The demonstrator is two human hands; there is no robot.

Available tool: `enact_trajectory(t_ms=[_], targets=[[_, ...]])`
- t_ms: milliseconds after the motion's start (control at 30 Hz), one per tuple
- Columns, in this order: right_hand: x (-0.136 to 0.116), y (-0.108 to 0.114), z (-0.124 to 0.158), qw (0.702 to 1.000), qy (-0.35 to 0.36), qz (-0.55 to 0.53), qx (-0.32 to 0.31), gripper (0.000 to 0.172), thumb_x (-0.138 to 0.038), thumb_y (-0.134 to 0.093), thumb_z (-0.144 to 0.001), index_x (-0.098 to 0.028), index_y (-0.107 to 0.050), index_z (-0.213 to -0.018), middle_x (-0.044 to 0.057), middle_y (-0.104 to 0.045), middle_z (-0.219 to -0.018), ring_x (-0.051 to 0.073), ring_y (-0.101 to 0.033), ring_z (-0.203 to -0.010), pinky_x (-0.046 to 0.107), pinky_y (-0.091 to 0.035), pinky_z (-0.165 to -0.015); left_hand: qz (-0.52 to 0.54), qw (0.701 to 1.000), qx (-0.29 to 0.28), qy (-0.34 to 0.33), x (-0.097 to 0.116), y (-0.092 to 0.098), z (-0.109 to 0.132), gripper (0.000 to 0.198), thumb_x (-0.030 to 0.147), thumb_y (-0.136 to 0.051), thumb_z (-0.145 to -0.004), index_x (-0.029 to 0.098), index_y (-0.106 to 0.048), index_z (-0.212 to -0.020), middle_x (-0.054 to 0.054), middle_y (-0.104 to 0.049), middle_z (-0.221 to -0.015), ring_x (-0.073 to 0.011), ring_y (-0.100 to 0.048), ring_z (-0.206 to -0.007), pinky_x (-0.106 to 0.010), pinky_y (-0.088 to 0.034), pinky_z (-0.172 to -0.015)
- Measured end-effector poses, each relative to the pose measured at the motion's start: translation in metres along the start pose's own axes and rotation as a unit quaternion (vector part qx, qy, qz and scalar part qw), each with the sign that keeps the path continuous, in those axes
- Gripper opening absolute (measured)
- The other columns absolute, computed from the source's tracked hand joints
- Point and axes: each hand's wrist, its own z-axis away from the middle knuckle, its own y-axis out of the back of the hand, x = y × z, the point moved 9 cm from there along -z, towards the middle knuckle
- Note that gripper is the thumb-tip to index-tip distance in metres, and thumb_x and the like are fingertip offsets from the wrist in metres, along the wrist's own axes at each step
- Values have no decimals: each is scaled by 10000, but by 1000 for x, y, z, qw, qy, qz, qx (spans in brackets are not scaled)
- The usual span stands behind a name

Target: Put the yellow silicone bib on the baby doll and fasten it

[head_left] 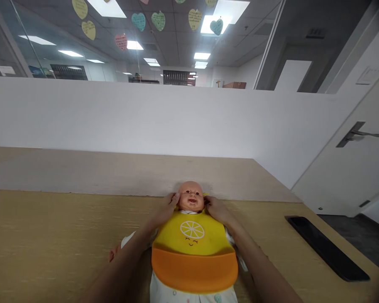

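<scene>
A baby doll (pixel 190 196) lies on its back on a wooden table (pixel 50 235), head away from me, in white clothes. A yellow silicone bib (pixel 192 240) with an orange catch pocket and a lemon-slice face covers its chest. My left hand (pixel 166 208) rests at the left side of the doll's neck, fingers curled on the bib's neck strap. My right hand (pixel 216 208) sits at the right side of the neck, fingers closed on the other strap end. The strap ends behind the neck are hidden.
A black flat device (pixel 326 247) lies near the table's right edge. A white partition wall (pixel 145 118) rises behind the table. A white door with a lever handle (pixel 360 134) stands at the right. Paper hearts hang on the glass above.
</scene>
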Motion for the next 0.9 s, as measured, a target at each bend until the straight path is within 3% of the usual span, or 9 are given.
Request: enact_trajectory(t_ms=[200,400,500,667,800,900], targets=[[-7,-8,0,997,32,-66,-26,512,-78,-429,-669,-125,-675,-1115,95,-722,-1049,208,-648,-924,275,-454,-812,62,996,-31,49,3,-12,7,624,696,-433,-864,176,-639,-1141,-119,-706,-1150,-273,-627,-1066,-334,-452,-929],[-3,-8,-4,988,28,-150,-23,458,-115,-439,-613,-122,-659,-1013,86,-711,-1009,201,-639,-956,288,-461,-869,165,985,-31,37,10,-14,2,527,549,-686,-774,145,-661,-1111,-116,-727,-1094,-243,-665,-989,-281,-507,-825],[3,-2,-4,965,2,-263,16,360,-150,-519,-609,-154,-600,-960,64,-700,-957,189,-638,-890,280,-474,-814,189,981,-29,41,17,-9,6,530,472,-736,-751,156,-649,-1167,-90,-743,-1023,-216,-679,-903,-267,-516,-770],[9,-2,4,888,-65,-453,41,345,-235,-598,-656,-198,-525,-991,9,-669,-832,175,-646,-731,290,-493,-701,229,971,-56,45,19,-8,8,733,417,-779,-716,191,-515,-1361,-54,-750,-920,-195,-678,-844,-252,-506,-713],[3,4,7,884,-60,-461,44,279,-269,-669,-631,-155,-569,-866,21,-646,-768,144,-608,-676,249,-468,-660,279,957,-79,27,18,-11,6,805,414,-789,-710,199,-456,-1411,-75,-740,-1011,-203,-683,-901,-273,-511,-777],[1,7,5,891,-37,-450,42,322,-322,-693,-636,-152,-601,-893,29,-656,-788,136,-593,-673,243,-459,-655,296,951,-89,20,21,-12,7,829,411,-789,-706,194,-438,-1424,-86,-737,-1033,-218,-683,-928,-296,-513,-805]])
